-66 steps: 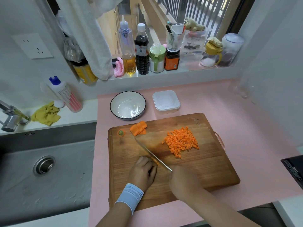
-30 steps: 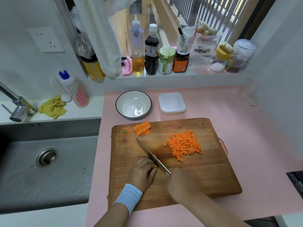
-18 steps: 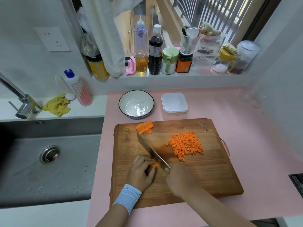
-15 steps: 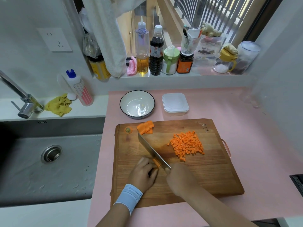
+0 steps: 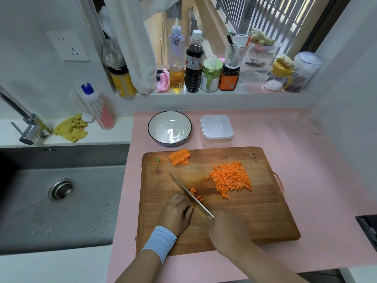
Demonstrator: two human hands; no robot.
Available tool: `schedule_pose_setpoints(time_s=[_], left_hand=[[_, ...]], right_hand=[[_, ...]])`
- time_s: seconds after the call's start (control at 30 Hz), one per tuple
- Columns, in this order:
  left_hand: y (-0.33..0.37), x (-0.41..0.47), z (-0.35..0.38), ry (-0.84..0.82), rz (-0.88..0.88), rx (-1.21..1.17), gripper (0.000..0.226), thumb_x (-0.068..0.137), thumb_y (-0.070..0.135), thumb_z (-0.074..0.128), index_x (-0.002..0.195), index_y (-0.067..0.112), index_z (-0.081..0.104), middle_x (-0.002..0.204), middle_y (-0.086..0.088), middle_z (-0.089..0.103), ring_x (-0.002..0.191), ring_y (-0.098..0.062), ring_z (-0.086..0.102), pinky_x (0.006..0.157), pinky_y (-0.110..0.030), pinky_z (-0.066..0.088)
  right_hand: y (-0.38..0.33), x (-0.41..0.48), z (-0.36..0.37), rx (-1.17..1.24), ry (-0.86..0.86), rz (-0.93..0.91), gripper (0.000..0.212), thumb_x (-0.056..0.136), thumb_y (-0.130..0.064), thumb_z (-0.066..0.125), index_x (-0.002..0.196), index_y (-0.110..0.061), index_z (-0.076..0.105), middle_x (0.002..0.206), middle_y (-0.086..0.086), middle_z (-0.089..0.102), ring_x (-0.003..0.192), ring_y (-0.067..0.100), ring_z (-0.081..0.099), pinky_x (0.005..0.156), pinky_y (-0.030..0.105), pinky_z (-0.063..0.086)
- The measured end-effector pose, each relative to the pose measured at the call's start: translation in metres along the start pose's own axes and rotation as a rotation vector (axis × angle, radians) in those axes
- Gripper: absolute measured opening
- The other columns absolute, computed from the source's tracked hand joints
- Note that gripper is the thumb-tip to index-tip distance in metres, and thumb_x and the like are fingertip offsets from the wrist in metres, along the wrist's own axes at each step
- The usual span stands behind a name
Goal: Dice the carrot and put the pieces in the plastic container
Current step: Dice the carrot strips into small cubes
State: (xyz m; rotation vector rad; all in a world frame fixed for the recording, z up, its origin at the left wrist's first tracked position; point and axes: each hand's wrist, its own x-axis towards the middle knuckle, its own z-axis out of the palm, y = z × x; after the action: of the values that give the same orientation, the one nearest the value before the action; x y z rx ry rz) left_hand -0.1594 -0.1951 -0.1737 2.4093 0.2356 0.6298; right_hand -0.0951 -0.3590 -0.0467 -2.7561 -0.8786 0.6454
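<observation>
On the wooden cutting board (image 5: 255,217), my right hand (image 5: 228,231) grips the handle of a knife (image 5: 189,195) whose blade slants up to the left. My left hand (image 5: 176,213), with curled fingers, holds carrot strips against the left side of the blade; the strips are mostly hidden under it. A few freshly cut cubes (image 5: 195,194) lie just right of the blade. A pile of diced carrot (image 5: 230,180) sits at the board's middle right. Uncut carrot slices (image 5: 180,159) and a carrot end (image 5: 158,159) lie at the board's far left corner. The white plastic container (image 5: 216,128) stands beyond the board.
A white bowl (image 5: 169,127) stands left of the container on the pink counter (image 5: 316,160). A steel sink (image 5: 61,193) and tap (image 5: 26,127) lie to the left. Bottles and jars (image 5: 193,64) line the window sill. A dark object (image 5: 367,227) is at the right edge.
The knife has chopped further along the strips, and new small cubes now lie right of the blade. My left hand has stayed on the strips. The camera drifted slightly.
</observation>
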Motion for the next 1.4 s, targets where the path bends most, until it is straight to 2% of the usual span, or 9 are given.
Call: schedule_pose_setpoints(time_s=[0.2,0.4,0.5,0.6,0.8,1.03,1.17,1.23,1.4], left_hand=[[-0.003,-0.001,0.002,-0.003,-0.001,-0.007,0.012,0.088,0.018,0.064,0.08,0.012,0.071,0.086,0.002,0.063,0.087,-0.015,0.058,0.082,-0.021,0.048],[-0.001,-0.001,-0.001,0.004,-0.009,-0.035,0.003,0.083,0.011,0.072,0.081,0.013,0.072,0.087,0.003,0.063,0.089,-0.013,0.058,0.087,-0.016,0.045],[0.003,-0.002,-0.004,0.055,-0.033,-0.069,0.004,0.083,0.014,0.07,0.082,0.013,0.073,0.088,0.004,0.065,0.091,-0.009,0.057,0.088,-0.013,0.043],[0.004,-0.003,-0.006,0.106,-0.076,-0.082,0.006,0.084,0.015,0.068,0.083,0.011,0.072,0.089,0.004,0.065,0.091,-0.007,0.056,0.089,-0.011,0.041],[0.0,-0.005,-0.002,0.0,-0.027,-0.021,0.007,0.087,0.015,0.067,0.082,0.013,0.072,0.087,0.003,0.062,0.092,-0.013,0.058,0.087,-0.021,0.049],[0.001,-0.005,-0.003,-0.004,-0.033,-0.016,0.014,0.089,0.019,0.063,0.081,0.013,0.072,0.085,0.003,0.062,0.089,-0.012,0.058,0.084,-0.018,0.048],[0.0,-0.004,-0.003,-0.007,-0.038,-0.019,0.004,0.082,0.009,0.073,0.081,0.013,0.072,0.086,0.003,0.063,0.089,-0.01,0.057,0.088,-0.009,0.041],[0.0,-0.004,-0.003,-0.014,-0.044,-0.017,0.01,0.078,0.004,0.078,0.08,0.013,0.072,0.086,0.003,0.064,0.089,-0.009,0.056,0.088,-0.009,0.041],[-0.002,-0.004,-0.003,-0.022,-0.051,-0.025,0.004,0.084,0.013,0.069,0.082,0.015,0.073,0.087,0.005,0.063,0.089,-0.009,0.057,0.087,-0.013,0.044]], right_hand=[[-0.002,0.008,0.0,0.034,-0.051,0.041,0.022,0.101,-0.03,0.045,0.098,-0.023,0.065,0.102,0.001,0.07,0.096,0.021,0.065,0.068,0.025,0.037],[-0.016,0.027,0.0,0.064,-0.093,0.038,0.022,0.1,-0.028,0.047,0.101,-0.016,0.066,0.104,0.007,0.07,0.097,0.027,0.066,0.068,0.028,0.038],[-0.018,0.029,-0.002,0.084,-0.099,0.035,0.017,0.099,-0.024,0.048,0.097,-0.019,0.064,0.104,0.007,0.07,0.099,0.027,0.065,0.069,0.028,0.04],[-0.016,0.028,-0.002,0.122,-0.089,0.05,0.022,0.1,-0.027,0.048,0.103,-0.017,0.067,0.102,0.006,0.07,0.096,0.025,0.066,0.068,0.027,0.038],[-0.015,0.03,0.0,0.143,-0.121,0.062,0.02,0.098,-0.025,0.048,0.096,-0.018,0.067,0.097,0.004,0.069,0.091,0.025,0.065,0.066,0.028,0.04],[-0.013,0.024,0.0,0.127,-0.084,0.037,0.022,0.097,-0.029,0.047,0.096,-0.02,0.068,0.094,0.001,0.069,0.089,0.024,0.065,0.069,0.031,0.047],[-0.014,0.014,-0.002,0.086,-0.055,0.025,0.025,0.1,-0.034,0.046,0.101,-0.022,0.067,0.099,0.001,0.069,0.095,0.023,0.065,0.07,0.029,0.044],[-0.014,0.012,-0.002,0.083,-0.042,0.036,0.026,0.1,-0.033,0.046,0.102,-0.02,0.068,0.1,0.001,0.07,0.096,0.024,0.065,0.069,0.028,0.04],[-0.009,0.009,0.003,0.077,-0.056,0.063,0.022,0.098,-0.031,0.047,0.099,-0.022,0.067,0.101,0.001,0.07,0.096,0.025,0.065,0.069,0.029,0.04]])
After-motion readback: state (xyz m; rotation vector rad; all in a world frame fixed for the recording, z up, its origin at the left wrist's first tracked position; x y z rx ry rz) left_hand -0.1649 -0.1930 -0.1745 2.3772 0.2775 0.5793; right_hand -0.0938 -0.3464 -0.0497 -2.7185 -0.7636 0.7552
